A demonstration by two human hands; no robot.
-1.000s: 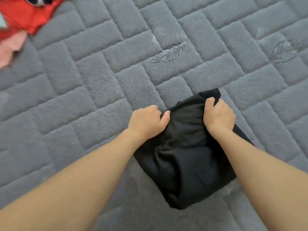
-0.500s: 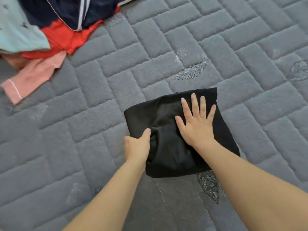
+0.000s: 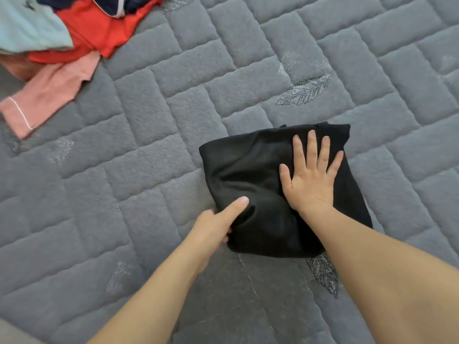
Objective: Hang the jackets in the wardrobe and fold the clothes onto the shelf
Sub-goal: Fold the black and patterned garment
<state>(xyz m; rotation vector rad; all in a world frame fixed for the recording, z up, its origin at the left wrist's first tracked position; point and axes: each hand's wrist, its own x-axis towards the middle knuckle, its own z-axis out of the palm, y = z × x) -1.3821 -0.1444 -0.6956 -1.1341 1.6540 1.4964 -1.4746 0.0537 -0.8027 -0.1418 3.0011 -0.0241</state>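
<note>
- Black garment [image 3: 250,175]: folded into a compact, roughly square bundle lying on the grey quilted bed cover [image 3: 173,115], in the lower middle of the view; a soft ridge rises near its left half, so the fold is not yet flat.
- Right hand [image 3: 310,180]: laid palm-down on the right half of the bundle, fingers [image 3: 311,147] straight and spread apart, gripping nothing. Judged purpose: to press the layers down and keep the fold from springing open.
- Left hand [image 3: 213,229]: at the bundle's near-left edge, thumb [image 3: 236,207] lying on top of the cloth; the other fingers curl under the edge and are mostly hidden, so the hand appears to pinch that edge. Judged purpose: to steady or square the side, or to prepare a lift.
- Pile of unfolded clothes [image 3: 82,33]: red, pale blue, pink and dark pieces heaped at the upper left, well apart from the bundle; judged to await folding.
- Neither wardrobe nor shelf is in view.
</note>
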